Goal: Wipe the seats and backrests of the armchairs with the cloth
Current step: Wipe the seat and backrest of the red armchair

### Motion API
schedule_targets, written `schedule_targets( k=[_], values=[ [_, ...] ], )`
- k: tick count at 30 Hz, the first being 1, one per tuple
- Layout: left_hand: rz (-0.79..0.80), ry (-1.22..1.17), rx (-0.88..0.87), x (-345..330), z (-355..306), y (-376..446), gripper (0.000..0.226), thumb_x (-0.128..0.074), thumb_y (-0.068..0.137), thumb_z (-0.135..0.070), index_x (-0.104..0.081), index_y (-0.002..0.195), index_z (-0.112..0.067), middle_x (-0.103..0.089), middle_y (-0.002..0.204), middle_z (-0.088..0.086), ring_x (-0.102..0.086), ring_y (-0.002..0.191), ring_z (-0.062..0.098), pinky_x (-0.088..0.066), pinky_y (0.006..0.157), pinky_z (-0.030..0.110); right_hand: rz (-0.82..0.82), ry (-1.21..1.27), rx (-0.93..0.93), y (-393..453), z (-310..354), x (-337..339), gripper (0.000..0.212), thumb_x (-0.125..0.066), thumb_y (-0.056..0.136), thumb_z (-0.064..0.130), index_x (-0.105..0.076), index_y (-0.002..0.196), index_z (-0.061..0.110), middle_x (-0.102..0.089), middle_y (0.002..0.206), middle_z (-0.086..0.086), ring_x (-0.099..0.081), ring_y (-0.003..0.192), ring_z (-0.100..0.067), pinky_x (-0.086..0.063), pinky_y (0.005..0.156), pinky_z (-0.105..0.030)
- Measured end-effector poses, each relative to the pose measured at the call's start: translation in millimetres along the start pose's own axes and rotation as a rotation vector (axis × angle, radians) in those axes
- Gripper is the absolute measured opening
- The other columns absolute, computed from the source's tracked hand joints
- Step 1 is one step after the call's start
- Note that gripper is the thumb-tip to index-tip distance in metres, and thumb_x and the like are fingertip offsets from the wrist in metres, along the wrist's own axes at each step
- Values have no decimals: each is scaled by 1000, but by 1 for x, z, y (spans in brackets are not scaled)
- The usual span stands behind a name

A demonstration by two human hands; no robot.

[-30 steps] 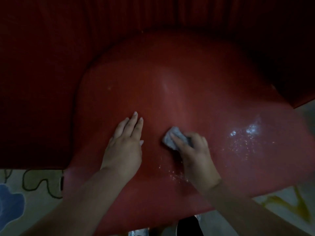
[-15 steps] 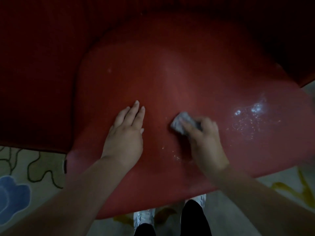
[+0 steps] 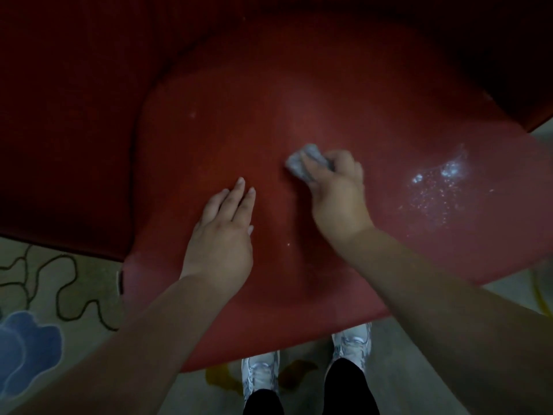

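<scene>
**Head view: seat wipe in progress, wet patch not yet reached**

Head camera looks straight down on a red armchair seat [image 3: 299,85], and I read it from left to right. At about 8 o'clock lies a pale rug [image 3: 36,295] with a dark squiggle and a blue shape. Next comes my left hand [image 3: 221,235], flat on the seat with fingers straight and together, holding nothing; I take it as a brace. Just to its right, toward 12 o'clock from the frame's centre, my right hand [image 3: 338,190] has its grip curled round the cloth [image 3: 299,163], a small grey wad pressed on the seat near its middle. The hand is slightly blurred, so I judge it to be mid-stroke. Further right, at about 3 o'clock, a patch of droplets [image 3: 440,187] glistens on the seat, well apart from the cloth. A few pale specks also show near the seat's far-left part. At 6 o'clock, two white shoes [image 3: 260,375] stand on the floor under the seat's front edge.

My judgement: the seat is only partly wiped, with the wet patch on the right left to do. The backrest is too dark to judge, and no other armchair is in view.
</scene>
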State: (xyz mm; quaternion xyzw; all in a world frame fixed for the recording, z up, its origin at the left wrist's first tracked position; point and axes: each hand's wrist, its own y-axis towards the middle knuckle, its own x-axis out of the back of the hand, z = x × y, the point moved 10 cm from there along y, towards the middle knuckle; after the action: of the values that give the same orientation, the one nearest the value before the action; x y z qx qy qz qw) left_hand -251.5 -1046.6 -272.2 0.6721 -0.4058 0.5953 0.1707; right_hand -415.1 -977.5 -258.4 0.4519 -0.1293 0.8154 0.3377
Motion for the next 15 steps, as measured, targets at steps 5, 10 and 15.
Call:
schedule_targets(
  k=[5,10,15],
  values=[
    [19,-17,-5,-2,1,-2,61,-41,98,-21,-16,153,-18,-3,161,-6,-7,145,17,-24,116,37,142,33,315,-69,42,-11,40,-51,88,11,-63,122,28,-57,113,-6,-50,94,-29,-41,78,-35],
    [-3,-33,9,-2,4,-8,60,-41,99,-22,-15,153,-18,-3,161,-8,-5,144,14,-18,114,30,1,-62,74,-46,-24,27,45,-61,82,-2,-66,121,20,-57,110,-15,-48,89,-33,-46,78,-42],
    [-11,-43,43,-3,0,-9,61,-42,98,-24,-16,153,-19,-4,161,-5,-6,145,17,-22,115,37,18,-17,139,-94,8,10,44,-57,86,2,-63,124,23,-57,111,-9,-48,92,-29,-40,78,-34]
  ],
)
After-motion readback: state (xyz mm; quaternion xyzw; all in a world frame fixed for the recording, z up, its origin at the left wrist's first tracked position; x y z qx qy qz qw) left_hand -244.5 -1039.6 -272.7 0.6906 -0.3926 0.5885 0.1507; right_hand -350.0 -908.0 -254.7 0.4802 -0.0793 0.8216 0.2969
